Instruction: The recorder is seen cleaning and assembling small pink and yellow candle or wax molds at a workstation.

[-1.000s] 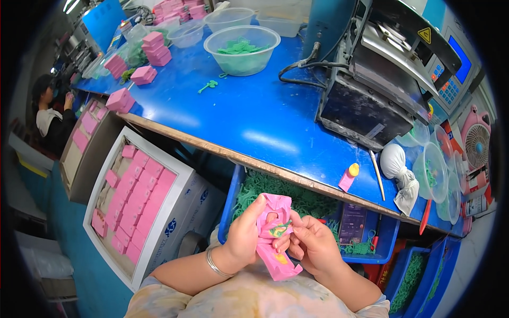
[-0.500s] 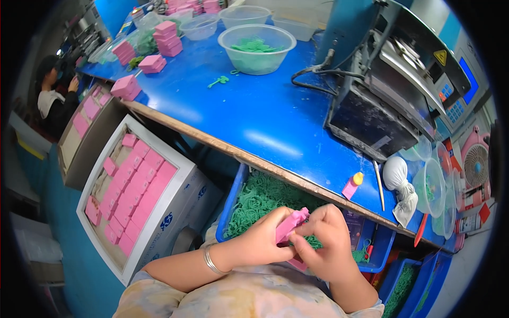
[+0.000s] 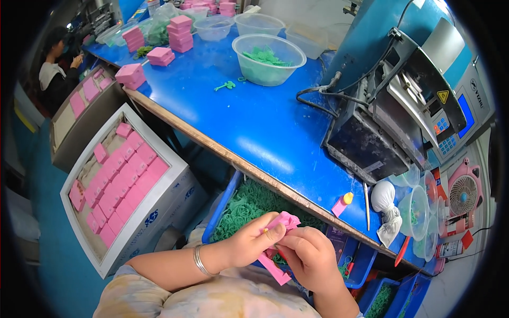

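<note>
In front of my body, my left hand (image 3: 254, 241) is wrapped round a pink rubbery mould (image 3: 287, 219), its thumb pressed along the top. The mould is bent apart, and a pink flap (image 3: 275, 271) hangs down below the fingers. My right hand (image 3: 314, 258) is closed against the mould's right side, thumb and fingertips pinched together. Whatever lies in that pinch is too small and too covered to make out. Just beyond both hands, tangled green pieces (image 3: 249, 201) fill a blue tray (image 3: 221, 206) under the table edge.
A white box (image 3: 175, 183) of pink blocks stands left. The blue table (image 3: 249, 127) carries a bowl (image 3: 265, 77) with green pieces, stacked pink blocks (image 3: 181, 36), and a dark machine (image 3: 366, 130). Near its edge lie a yellow-topped pink block (image 3: 341, 205), a stick (image 3: 367, 209) and a white cloth bundle (image 3: 384, 197).
The mould is bent further apart, and its lower flap now shows below my hands. My left thumb has come onto its top. The whole view has shifted slightly.
</note>
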`<state>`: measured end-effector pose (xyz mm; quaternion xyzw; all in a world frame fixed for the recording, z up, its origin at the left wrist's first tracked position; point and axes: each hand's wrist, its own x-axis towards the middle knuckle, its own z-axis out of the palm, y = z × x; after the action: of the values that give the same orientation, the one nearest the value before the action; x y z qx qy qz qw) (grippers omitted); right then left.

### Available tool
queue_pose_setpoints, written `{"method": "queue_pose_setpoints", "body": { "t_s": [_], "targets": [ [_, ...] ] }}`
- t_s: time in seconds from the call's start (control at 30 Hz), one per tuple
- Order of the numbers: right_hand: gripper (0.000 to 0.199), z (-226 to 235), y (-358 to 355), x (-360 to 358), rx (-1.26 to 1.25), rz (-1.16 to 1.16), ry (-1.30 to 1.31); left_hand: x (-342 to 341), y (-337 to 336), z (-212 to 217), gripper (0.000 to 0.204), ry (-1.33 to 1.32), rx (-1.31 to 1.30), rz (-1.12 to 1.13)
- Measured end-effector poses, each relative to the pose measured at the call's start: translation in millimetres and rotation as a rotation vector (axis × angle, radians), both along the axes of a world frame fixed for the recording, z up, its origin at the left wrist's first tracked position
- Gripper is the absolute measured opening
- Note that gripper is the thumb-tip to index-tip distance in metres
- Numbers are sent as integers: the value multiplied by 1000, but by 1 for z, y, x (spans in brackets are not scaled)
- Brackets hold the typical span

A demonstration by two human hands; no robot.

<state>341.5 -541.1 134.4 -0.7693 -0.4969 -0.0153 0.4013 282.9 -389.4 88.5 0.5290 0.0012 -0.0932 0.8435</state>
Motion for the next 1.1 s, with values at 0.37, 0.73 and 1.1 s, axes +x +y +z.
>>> {"method": "queue_pose_setpoints", "body": {
  "t_s": [0.37,0.73,1.1],
  "targets": [
    [18,-7,-9,-11,67,-95,240,-4,0,12,34,118,-101,-64],
    [21,6,-17,-14,-20,-153,-205,2,-4,10,40,-425,548,267],
    [21,9,-38,-13,554,-324,865,77,26,27,39,-732,1020,655]
  ]
}}
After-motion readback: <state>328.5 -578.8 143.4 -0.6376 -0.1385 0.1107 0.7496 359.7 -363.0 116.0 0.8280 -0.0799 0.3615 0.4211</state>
